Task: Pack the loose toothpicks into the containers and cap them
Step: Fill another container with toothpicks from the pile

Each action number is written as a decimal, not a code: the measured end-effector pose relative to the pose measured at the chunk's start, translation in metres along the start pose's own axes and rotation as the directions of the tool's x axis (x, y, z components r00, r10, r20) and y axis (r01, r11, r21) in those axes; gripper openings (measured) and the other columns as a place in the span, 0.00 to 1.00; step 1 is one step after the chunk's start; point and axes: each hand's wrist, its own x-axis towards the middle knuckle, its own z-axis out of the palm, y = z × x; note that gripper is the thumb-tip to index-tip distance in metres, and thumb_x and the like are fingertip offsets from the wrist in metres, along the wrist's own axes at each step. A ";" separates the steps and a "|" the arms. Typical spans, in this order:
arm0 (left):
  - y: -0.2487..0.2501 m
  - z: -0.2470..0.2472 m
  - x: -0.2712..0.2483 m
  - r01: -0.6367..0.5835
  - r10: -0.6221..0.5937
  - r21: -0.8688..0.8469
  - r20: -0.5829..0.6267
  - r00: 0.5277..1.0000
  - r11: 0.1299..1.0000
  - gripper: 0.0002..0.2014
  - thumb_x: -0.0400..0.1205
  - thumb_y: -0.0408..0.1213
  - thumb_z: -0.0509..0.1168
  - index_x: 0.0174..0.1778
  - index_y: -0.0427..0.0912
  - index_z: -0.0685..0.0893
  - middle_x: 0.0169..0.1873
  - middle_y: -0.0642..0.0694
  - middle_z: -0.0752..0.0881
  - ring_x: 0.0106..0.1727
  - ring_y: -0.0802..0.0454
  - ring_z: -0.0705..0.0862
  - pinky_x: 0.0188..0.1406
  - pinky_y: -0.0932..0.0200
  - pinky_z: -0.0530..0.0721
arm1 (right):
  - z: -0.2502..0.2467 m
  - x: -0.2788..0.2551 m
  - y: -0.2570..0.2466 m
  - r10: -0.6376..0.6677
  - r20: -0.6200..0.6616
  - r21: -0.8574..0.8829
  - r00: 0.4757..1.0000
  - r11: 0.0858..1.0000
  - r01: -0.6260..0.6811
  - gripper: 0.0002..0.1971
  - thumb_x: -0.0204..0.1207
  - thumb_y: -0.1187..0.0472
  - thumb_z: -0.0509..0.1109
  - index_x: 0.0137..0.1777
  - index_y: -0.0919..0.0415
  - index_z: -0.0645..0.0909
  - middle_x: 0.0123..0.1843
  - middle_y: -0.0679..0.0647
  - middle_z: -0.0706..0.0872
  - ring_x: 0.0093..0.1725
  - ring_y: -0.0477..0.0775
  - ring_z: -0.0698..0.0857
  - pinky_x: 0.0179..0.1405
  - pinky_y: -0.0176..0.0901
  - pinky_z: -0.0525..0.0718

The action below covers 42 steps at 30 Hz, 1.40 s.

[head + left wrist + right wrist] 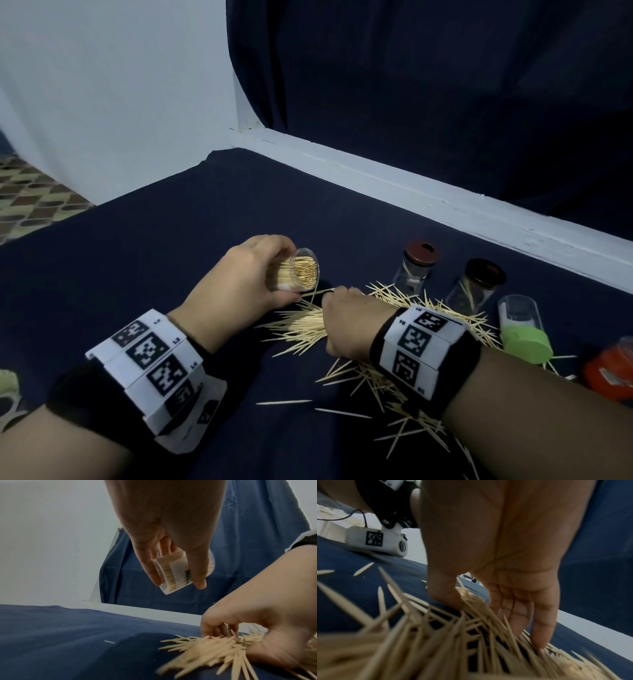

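Dark navy cloth-covered tabletop (171, 274) nearest, pale wall (102, 85) and navy curtain (445, 85) behind. Loose wooden toothpick pile (308, 329) mid-table; right hand (352, 318) fingers pinch some. Left hand (239, 274) grips tilted clear toothpick-filled container (303, 272) just above.

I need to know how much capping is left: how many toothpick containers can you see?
5: one uncapped in the left hand; two dark-lidded jars upright behind the pile; a green-capped one and an orange-capped one at right. More may be out of frame.
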 end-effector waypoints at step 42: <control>0.060 0.046 0.021 -0.144 0.115 0.117 0.223 0.968 0.983 0.28 0.70 0.44 0.77 0.66 0.50 0.77 0.58 0.55 0.80 0.56 0.58 0.78 0.54 0.64 0.77 | -0.019 -0.076 0.058 0.116 -0.258 -0.057 0.959 0.989 -0.135 0.14 0.79 0.70 0.52 0.63 0.63 0.68 0.61 0.60 0.81 0.59 0.61 0.80 0.46 0.49 0.65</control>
